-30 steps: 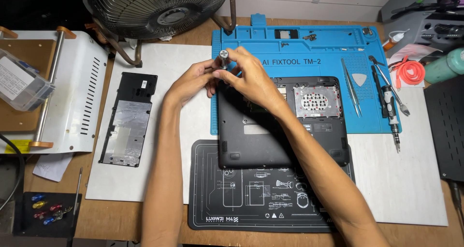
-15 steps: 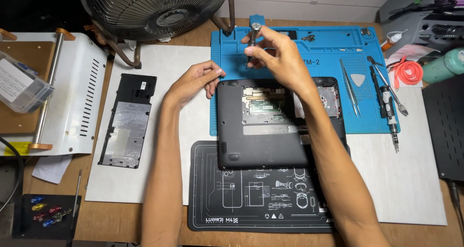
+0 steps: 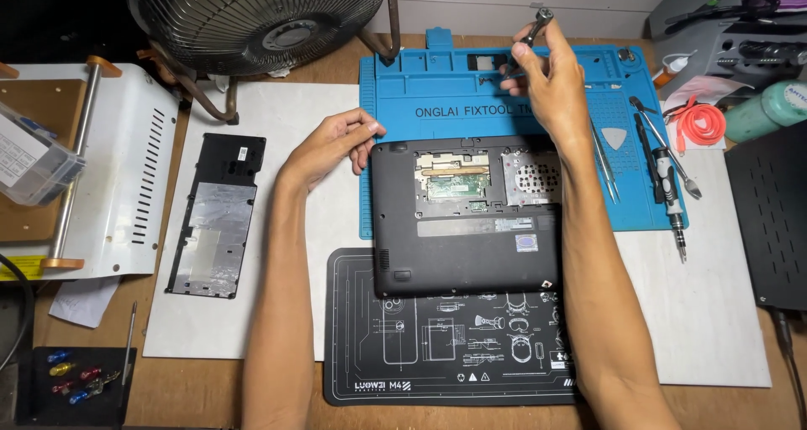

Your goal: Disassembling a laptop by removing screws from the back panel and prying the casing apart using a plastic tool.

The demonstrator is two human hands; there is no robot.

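Lying bottom-up across a black work mat at the near edge of the tabletop, a black laptop is showing an open compartment with its circuit board exposed. The person's left hand is resting at the laptop's far left corner, fingers loosely curled and touching its edge, its grip closed on nothing. Just left, a detached black cover panel is lying foil side up. Farther back, the right hand is hovering over a blue repair mat, its grip clamped on a small screwdriver held tilted. Tweezers are lying beside it, and a metal fan is standing at the far edge.
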